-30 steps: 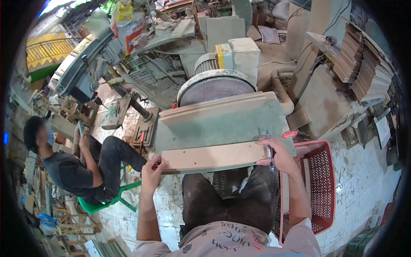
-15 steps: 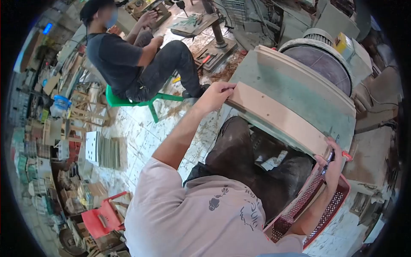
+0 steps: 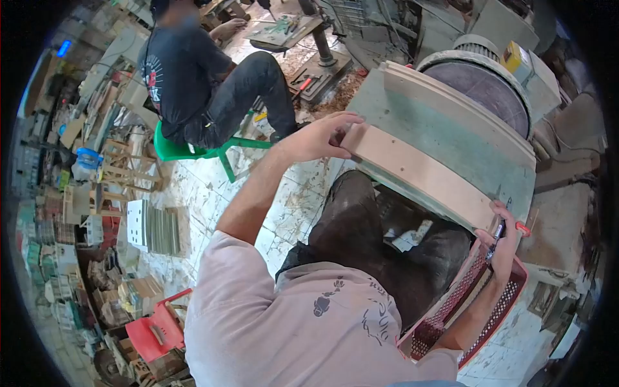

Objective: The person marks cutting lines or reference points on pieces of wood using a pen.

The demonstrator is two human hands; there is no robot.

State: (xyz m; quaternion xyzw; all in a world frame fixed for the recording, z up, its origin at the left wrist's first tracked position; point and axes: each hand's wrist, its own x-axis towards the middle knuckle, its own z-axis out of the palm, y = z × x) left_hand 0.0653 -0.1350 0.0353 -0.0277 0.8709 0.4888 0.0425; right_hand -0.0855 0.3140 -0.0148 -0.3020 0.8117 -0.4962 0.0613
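Note:
A long pale wooden board (image 3: 419, 169) with small holes lies along the front of the green worktable (image 3: 438, 132). My left hand (image 3: 325, 137) is at the board's left end, thumb and fingers curved round its edge. At the right end, my right hand (image 3: 500, 242) has its fingertips on the board and also keeps a dark pen (image 3: 495, 240) between the fingers. Behind the board, a raised wooden strip (image 3: 451, 97) runs along the table in front of a round sanding disc (image 3: 480, 90).
A red plastic basket (image 3: 500, 315) stands by my right leg. Another person (image 3: 187, 77) sits on a green stool (image 3: 222, 152) at the upper left. A red chair (image 3: 155, 335), stacked panels (image 3: 155, 227) and a drill stand's column (image 3: 317, 35) are also in view.
My left hand has opened wider round the board's left end. The board has shifted very slightly to the left. The other person has turned and leans away toward the back.

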